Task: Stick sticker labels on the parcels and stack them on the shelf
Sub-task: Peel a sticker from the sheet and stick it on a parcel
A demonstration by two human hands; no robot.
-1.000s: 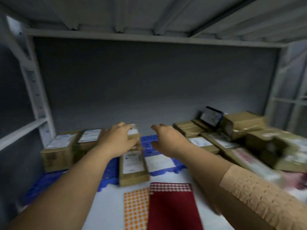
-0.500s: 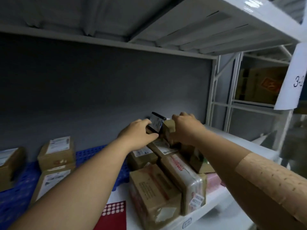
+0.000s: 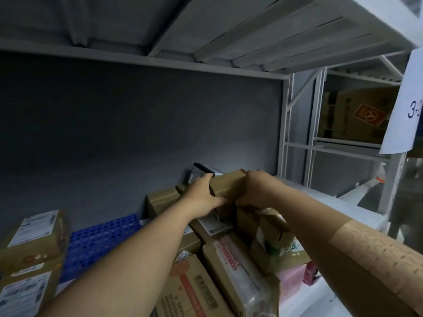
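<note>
A brown cardboard parcel [image 3: 229, 187] sits on top of a heap of parcels [image 3: 231, 268] at the right of the white shelf [image 3: 325, 216]. My left hand [image 3: 202, 197] grips its left end, thumb under the near edge. My right hand [image 3: 256, 191] grips its right end from above. A black-edged packet [image 3: 199, 173] leans against the grey back wall just behind the parcel. Two labelled brown parcels [image 3: 34, 255] are stacked at the far left. The sticker sheets are out of view.
A blue perforated mat [image 3: 100, 241] covers the shelf floor between the left stack and the heap. The shelf above hangs low overhead. A paper tag reading "3-" [image 3: 405, 106] hangs on the right post. A big carton [image 3: 357, 115] stands in the neighbouring bay.
The view swung right from the labelled parcels and sticker sheets to the heap. Both hands moved onto the top brown parcel and now grip its two ends.
</note>
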